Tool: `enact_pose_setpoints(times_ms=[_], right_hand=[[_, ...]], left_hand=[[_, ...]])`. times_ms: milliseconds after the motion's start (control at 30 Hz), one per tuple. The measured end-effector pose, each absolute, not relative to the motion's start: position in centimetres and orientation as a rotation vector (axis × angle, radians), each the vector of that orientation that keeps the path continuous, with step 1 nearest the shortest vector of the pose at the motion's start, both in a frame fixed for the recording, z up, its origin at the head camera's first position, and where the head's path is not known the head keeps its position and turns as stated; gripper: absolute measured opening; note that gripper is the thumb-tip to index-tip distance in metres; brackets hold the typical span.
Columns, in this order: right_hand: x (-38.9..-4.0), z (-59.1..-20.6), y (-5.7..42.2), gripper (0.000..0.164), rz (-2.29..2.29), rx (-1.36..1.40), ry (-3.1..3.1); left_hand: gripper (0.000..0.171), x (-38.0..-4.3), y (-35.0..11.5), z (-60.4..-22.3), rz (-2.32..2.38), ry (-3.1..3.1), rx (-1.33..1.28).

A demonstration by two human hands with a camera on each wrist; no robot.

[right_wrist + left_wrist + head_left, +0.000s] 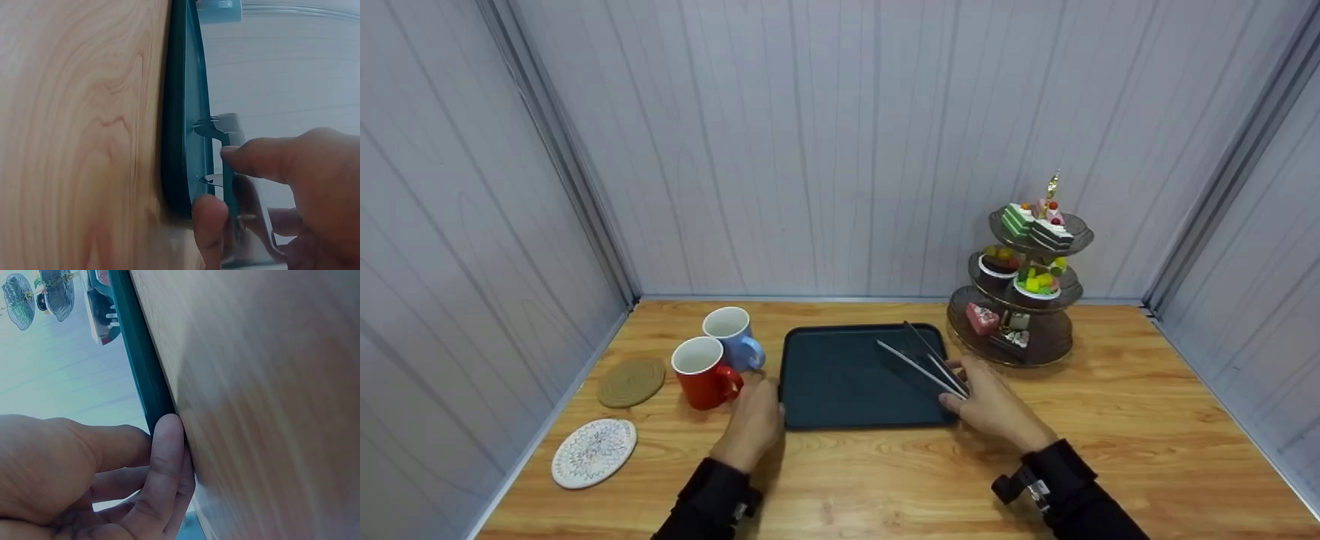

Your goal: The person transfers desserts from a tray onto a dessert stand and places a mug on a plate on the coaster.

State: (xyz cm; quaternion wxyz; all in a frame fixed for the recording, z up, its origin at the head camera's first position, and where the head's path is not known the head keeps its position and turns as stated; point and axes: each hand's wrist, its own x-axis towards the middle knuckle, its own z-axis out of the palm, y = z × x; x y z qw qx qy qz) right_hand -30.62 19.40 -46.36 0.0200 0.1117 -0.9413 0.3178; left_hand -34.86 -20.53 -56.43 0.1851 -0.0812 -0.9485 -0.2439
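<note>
A dark rectangular tray (832, 382) lies on the wooden table between the hands. My left hand (757, 416) pinches its near left rim; in the left wrist view the thumb and fingers (167, 444) meet at the tray's edge (140, 363). In my right hand (994, 405) are metal tongs (911, 362), held between thumb and fingers at the tray's right side. Their two arms stand apart and point up-left over the tray. The right wrist view shows the tongs (250, 202) close to the tray's rim (177, 112).
A red mug (701, 382) and a light blue mug (735, 341) stand just left of the tray. Further left lie a tan coaster (631, 381) and a white patterned coaster (594, 453). Behind my right hand rises a three-tier stand (1054, 337) with cakes (1050, 235) and dessert cups (1036, 286).
</note>
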Motion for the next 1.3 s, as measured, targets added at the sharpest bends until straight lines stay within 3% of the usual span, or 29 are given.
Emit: enact_pose_setpoints(times_ms=[200,400,867,1300], right_hand=[[-30.3,-46.1,19.3,0.059,0.914,0.387,-2.945],[-30.3,-46.2,19.0,0.053,0.913,0.417,-2.925],[-30.2,-46.4,18.9,0.052,0.885,0.370,-2.954],[-30.3,-46.4,19.0,0.056,0.868,0.381,-2.987]], left_hand=[[0.010,-35.1,-20.5,-57.1,-0.655,-2.609,-0.238],[0.011,-35.2,-20.6,-57.2,-0.651,-2.591,-0.247],[0.038,-34.9,-20.2,-55.7,-0.808,-2.749,-0.149],[0.033,-34.3,-20.2,-55.0,-0.835,-2.745,-0.153]])
